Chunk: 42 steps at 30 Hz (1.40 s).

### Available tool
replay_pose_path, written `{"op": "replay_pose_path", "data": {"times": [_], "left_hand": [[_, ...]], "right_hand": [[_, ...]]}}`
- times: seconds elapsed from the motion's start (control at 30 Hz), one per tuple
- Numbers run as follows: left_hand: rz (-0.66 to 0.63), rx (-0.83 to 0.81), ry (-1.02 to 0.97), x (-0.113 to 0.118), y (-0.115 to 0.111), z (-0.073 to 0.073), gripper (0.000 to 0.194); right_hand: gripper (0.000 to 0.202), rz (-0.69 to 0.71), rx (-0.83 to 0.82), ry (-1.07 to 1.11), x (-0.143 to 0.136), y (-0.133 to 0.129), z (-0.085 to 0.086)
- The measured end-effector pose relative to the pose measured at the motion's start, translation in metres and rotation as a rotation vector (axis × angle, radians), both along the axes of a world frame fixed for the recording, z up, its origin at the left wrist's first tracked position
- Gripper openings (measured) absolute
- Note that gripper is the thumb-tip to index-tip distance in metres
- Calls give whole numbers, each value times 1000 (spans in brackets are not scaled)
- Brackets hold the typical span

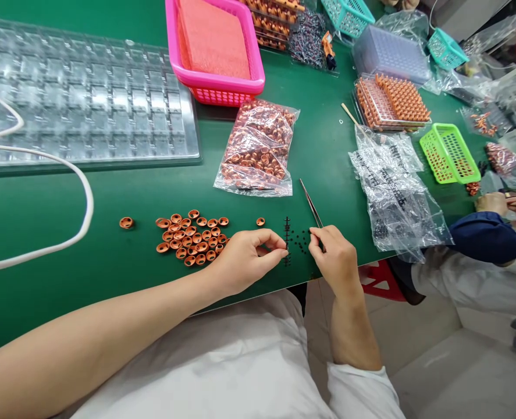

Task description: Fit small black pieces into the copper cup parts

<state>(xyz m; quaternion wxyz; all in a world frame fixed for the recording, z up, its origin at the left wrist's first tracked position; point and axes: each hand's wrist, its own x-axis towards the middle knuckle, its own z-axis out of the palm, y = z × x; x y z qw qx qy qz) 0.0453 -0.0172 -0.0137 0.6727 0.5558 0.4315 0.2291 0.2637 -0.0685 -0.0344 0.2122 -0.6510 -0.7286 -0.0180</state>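
Observation:
On the green table my left hand [251, 259] is closed in a pinch at a black toothed strip [287, 230]; its fingertips meet over the strip's lower part. My right hand [334, 253] grips metal tweezers [310, 203], whose tips point up and away from me. Small black pieces [300, 238] lie scattered between the strip and my right hand. To the left of my left hand is a group of orange ring-shaped parts [192, 235]. One orange part [260, 222] sits alone above my left hand, and another [126, 223] lies farther left.
Beyond my hands lie a bag of orange parts [260, 145], a pink basket [227, 93] and a clear tray [87, 99]. A white cable [87, 203] curves at left. Plastic bags [397, 192] and a green basket [449, 152] are at right, near another person's sleeve [484, 238].

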Motion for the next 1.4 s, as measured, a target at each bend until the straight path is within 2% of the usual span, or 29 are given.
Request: {"op": "replay_pose_path", "data": {"times": [0.13, 0.27, 0.4, 0.47, 0.57, 0.83, 0.93, 1.07, 1.13, 1.4], "left_hand": [[-12, -5, -5, -1, 0, 0, 18], [-22, -26, -38, -2, 0, 0, 20], [-62, -14, -86, -3, 1, 2, 20], [-78, 11, -93, -3, 0, 4, 18], [-92, 49, -80, -3, 0, 6, 17], [-80, 77, -58, -2, 1, 6, 13], [-53, 101, -46, -1, -1, 3, 12], [-7, 190, -4, -1, -4, 1, 9], [11, 219, 18, -1, -4, 1, 9], [46, 304, 40, -2, 0, 4, 10]], "right_hand": [[19, -29, 40, 62, -3, -5, 2], [15, -91, 43, 395, -17, -17, 14], [6, -77, -227, 770, -34, -28, 24], [6, -57, -322, 880, -39, -29, 25], [9, -57, -376, 953, -41, -27, 23], [9, -41, -327, 876, -44, -25, 22], [12, -18, -199, 737, -49, -26, 19], [14, 16, 72, 398, -62, -27, 14], [16, 16, 144, 302, -67, -26, 13], [15, -42, 138, 329, -75, -21, 15]]}}
